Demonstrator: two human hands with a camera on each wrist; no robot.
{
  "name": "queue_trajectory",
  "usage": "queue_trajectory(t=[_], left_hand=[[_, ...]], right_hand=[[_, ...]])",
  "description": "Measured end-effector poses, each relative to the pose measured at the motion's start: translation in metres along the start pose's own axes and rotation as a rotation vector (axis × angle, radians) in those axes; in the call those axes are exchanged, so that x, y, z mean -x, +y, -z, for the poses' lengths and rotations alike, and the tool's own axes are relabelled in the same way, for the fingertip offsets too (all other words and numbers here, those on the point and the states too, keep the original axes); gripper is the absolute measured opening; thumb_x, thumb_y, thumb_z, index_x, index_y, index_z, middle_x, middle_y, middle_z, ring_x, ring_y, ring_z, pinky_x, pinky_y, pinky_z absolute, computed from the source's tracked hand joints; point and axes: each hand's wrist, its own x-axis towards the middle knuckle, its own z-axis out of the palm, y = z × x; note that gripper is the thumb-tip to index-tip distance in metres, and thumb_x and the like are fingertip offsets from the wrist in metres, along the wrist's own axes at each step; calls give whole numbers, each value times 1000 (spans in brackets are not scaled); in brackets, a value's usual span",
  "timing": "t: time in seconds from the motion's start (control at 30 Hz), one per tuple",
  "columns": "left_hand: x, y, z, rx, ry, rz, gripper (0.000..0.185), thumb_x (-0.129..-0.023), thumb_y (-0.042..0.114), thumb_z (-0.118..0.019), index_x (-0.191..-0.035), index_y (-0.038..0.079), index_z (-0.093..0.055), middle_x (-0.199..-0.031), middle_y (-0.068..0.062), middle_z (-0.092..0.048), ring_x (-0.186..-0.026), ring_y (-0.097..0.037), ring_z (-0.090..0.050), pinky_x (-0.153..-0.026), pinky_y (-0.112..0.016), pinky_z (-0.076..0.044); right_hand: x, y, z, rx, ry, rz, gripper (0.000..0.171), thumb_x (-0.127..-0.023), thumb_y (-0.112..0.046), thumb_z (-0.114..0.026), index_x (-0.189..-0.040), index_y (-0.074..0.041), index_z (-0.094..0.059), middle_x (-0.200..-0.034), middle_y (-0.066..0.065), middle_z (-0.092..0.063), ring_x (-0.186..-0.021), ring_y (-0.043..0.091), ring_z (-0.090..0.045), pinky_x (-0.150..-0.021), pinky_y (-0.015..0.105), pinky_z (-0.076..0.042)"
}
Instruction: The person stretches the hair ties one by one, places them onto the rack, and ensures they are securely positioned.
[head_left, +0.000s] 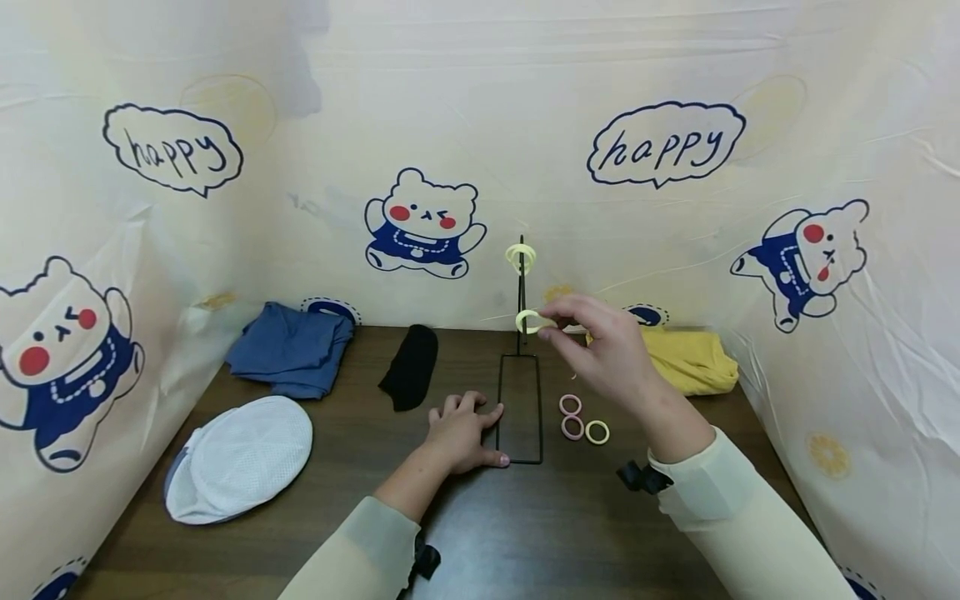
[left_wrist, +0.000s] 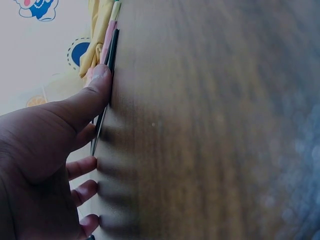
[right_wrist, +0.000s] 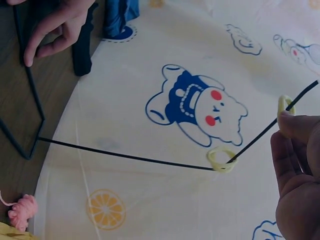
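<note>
The right hand pinches a yellow ring in its grip, the ring already around the upright black rod, just left of the fingertips; the left hand, fingers flat, presses the stand's base frame to the tabletop; one ring hangs higher.

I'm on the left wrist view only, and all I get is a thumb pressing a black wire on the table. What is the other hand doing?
Observer: The right hand pinches the held yellow ring at the stand's upright rod.
Operator: Anything on that rod already?
Observer: Yes, the top yellow ring hangs at its tip.
Operator: Any rings left lying loose?
Observer: Three, right of the wire base: two pink rings and the loose yellow ring.
</note>
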Motion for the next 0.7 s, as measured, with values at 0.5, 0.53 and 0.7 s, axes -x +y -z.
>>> queue_trajectory(t=[0.5,0.53,0.7], left_hand=[[0,-1,0,7,11,-6,93,-80,70,-75,-160,36,-40,-163,-4,-32,-143,-41,-29,-103,-60,-29],[0,-1,0,8,12,-7,93,-80,70,-75,-160,36,-40,-163,-4,-32,-143,-41,-29,-103,-60,-29],[0,-1,-1,6,11,-8,94,-80,71,-75,-160,37,-40,-163,-4,-32,-143,-41,-29,-102,-60,-30]], right_hand=[[-13,27,-23,-53,77,-90,20,-88,3,-80,-106,-2,-75,-110,9,-71,-92,21,-73,-80,28,-59],[-14,29,-24,-50,76,-105,19,-88,3,-80,-106,-2,-75,-111,8,-70,-92,20,-73,-81,29,-59],[-20,36,-30,-28,71,-194,20,-90,0,-80,-109,-2,-75,-114,7,-67,-96,18,-71,-84,29,-58]])
